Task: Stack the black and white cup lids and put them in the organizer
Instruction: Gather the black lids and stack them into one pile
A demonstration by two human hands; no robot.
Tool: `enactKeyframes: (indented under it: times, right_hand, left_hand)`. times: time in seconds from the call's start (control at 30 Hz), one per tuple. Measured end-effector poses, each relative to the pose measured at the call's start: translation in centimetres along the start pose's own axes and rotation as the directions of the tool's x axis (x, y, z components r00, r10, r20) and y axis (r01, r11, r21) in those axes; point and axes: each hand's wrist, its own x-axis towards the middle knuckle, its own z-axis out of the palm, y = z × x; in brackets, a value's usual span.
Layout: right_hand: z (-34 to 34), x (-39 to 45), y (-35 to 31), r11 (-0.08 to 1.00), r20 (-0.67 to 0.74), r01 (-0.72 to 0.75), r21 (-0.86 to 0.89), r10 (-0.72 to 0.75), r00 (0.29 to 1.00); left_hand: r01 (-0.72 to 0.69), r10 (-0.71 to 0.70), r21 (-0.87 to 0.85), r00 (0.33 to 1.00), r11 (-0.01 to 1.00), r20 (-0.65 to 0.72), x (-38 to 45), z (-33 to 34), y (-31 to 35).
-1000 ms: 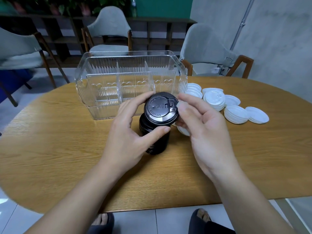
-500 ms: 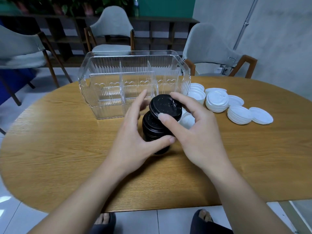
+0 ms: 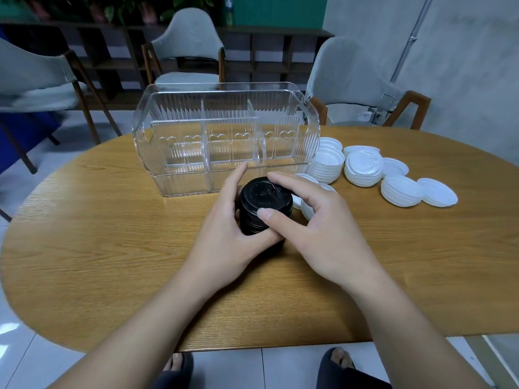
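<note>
Both hands are wrapped around one stack of black cup lids (image 3: 262,211) sitting on the wooden worktop (image 3: 112,248), just in front of the organizer. The left hand (image 3: 224,237) curls round the left side of the stack, with the thumb across the near side and the index finger up the far side. The right hand (image 3: 317,228) pinches the top black lid, thumb on the near rim and fingers over the far edge. Can't count the individual black lids, too dark and squashed together.

The clear plastic organizer (image 3: 227,141) is at the far side of the worktop, ribbed walls, little hearts along an inner panel, and two dividers making three compartments. No lids inside it that I can see.

White cup lids (image 3: 363,168) are to the right: I count three proper stacks, plus two flatter ones or singles, one behind the stacks and one at the far right end. A couple more white lids (image 3: 307,207) poke out just behind the right hand, touching or almost touching the black stack.

Three grey chairs (image 3: 188,46) stand beyond the worktop, and two feet in dark slippers show below the near edge.
</note>
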Motion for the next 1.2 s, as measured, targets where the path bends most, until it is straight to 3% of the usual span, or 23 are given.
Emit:
enactKeyframes:
  times: [0.2,0.53,0.73,0.93,1.07,1.2]
  right_hand:
    - [-0.5,0.5,0.2,0.999,0.05,-0.036,0.026,0.035,0.998]
    - [0.6,0.0,0.6,0.998,-0.073,-0.061,0.032,0.063,0.995]
    - [0.7,-0.7,0.4,0.978,-0.01,-0.121,0.172,0.125,0.992]
    - [-0.2,-2.3,0.6,0.923,0.002,-0.272,0.271,0.282,0.959]
    - [0.2,-3.2,0.6,0.913,0.076,-0.275,0.301,0.264,0.961]
    - [1.7,-3.0,0.3,0.902,0.072,-0.253,0.35,0.244,0.967]
  left_hand:
    - [0.033,-0.033,0.006,0.999,0.999,-0.002,0.0,0.0,0.0]
    - [0.042,-0.041,0.046,0.999,0.998,-0.017,-0.2,0.1,0.1]
    - [0.058,-0.058,0.005,0.998,0.998,0.026,-0.5,0.0,0.4]
    - [0.112,-0.111,-0.016,0.992,0.994,0.053,-2.4,-1.0,-0.5]
    - [0.059,-0.057,-0.027,0.997,0.998,0.059,-3.4,-1.3,-0.2]
    - [0.088,-0.089,-0.057,0.996,0.995,-0.015,-3.8,-1.6,0.1]
